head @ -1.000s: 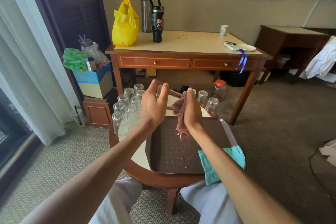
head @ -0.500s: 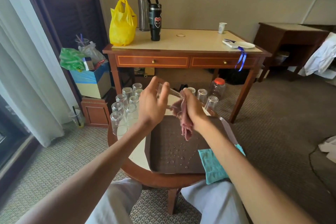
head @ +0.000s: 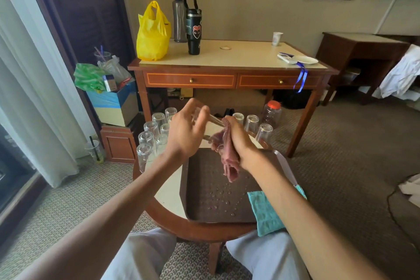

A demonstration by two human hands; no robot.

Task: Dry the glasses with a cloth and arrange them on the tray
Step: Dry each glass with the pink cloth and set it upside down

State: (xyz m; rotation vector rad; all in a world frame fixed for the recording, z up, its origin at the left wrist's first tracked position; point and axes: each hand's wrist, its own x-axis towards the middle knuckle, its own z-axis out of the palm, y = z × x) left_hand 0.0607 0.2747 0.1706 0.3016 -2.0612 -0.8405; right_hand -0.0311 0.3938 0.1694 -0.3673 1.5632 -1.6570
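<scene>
Upturned glasses [head: 252,121]: three on the right, at least seven on the left (some are partly hidden). Held glass [head: 214,120]: one. Cloths: one pink cloth [head: 228,161], one teal cloth [head: 266,211]. Tray [head: 204,188]: one.

Held glass [head: 213,120] blurred, far end hidden inside cloth [head: 229,161].

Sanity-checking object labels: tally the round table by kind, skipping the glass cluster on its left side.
Upturned glasses, right group: 3
Held glass: 1
Cloths, pink cloth and teal cloth: 2
Tray: 1
Total: 7
</scene>
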